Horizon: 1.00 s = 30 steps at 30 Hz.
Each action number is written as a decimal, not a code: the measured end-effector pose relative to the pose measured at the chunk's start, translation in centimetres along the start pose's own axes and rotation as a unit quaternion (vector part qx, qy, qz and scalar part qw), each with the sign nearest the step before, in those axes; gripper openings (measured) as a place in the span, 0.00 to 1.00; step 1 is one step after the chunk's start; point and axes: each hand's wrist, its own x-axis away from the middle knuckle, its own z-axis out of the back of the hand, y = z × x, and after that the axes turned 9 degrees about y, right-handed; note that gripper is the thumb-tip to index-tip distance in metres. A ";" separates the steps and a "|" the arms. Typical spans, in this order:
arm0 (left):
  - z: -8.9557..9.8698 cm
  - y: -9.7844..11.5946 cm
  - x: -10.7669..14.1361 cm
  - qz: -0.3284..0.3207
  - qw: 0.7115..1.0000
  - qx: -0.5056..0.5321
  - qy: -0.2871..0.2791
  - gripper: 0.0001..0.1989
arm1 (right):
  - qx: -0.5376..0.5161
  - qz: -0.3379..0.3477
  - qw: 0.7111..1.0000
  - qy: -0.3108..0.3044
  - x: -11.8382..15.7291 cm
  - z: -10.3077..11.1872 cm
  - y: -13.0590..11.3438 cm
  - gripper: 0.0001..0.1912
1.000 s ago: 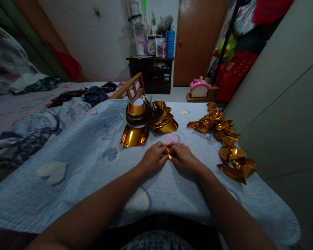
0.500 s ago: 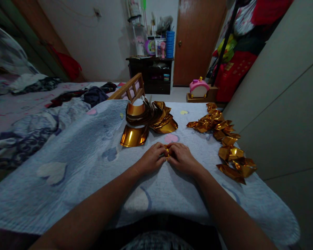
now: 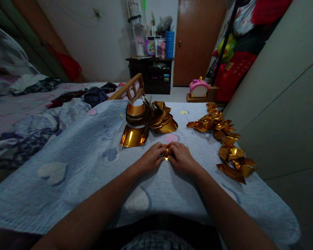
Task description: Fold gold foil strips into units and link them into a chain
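Between my two hands is a small piece of gold foil paper (image 3: 167, 158), mostly covered by the fingers. My left hand (image 3: 154, 157) grips its left side, and my right hand (image 3: 181, 156) grips its right side, both with bent fingers. Beyond my left hand lies a fanned stack of gold foil sheets (image 3: 134, 136), glossy and slightly curled. To the right, a row of folded gold foil pieces (image 3: 231, 152) runs from the far edge towards me. All of this rests on a light blue quilted cloth (image 3: 94, 173) with heart patterns.
A wooden rail (image 3: 129, 88) stands behind the foil stack. Rumpled clothes (image 3: 41, 121) cover the bed at the left. A pale cabinet (image 3: 284, 104) borders the right side. A pink toy (image 3: 199, 87) sits on a box beyond the cloth.
The fingers have shifted slightly around the small foil piece, and its visible part looks different between the thumbs. The stack and the folded pieces have stayed put.
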 end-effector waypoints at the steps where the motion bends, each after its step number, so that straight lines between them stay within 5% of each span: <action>1: 0.0 0.0 0.0 0.002 1.000 -0.002 0.000 0.07 | -0.002 0.001 1.000 -0.004 0.0 0.0 0.0 0.06; 14: 0.1 0.3 0.1 0.004 1.000 0.006 0.004 0.06 | -0.018 -0.001 0.999 -0.031 0.1 0.2 0.5 0.13; 22: 0.1 0.2 0.1 0.013 1.000 0.002 -0.009 0.08 | -0.087 0.020 0.995 -0.047 -0.2 2.2 0.1 0.17; 30: 0.2 0.2 0.2 0.017 1.000 -0.017 -0.013 0.09 | -0.201 -0.026 0.979 0.018 0.2 1.7 1.3 0.22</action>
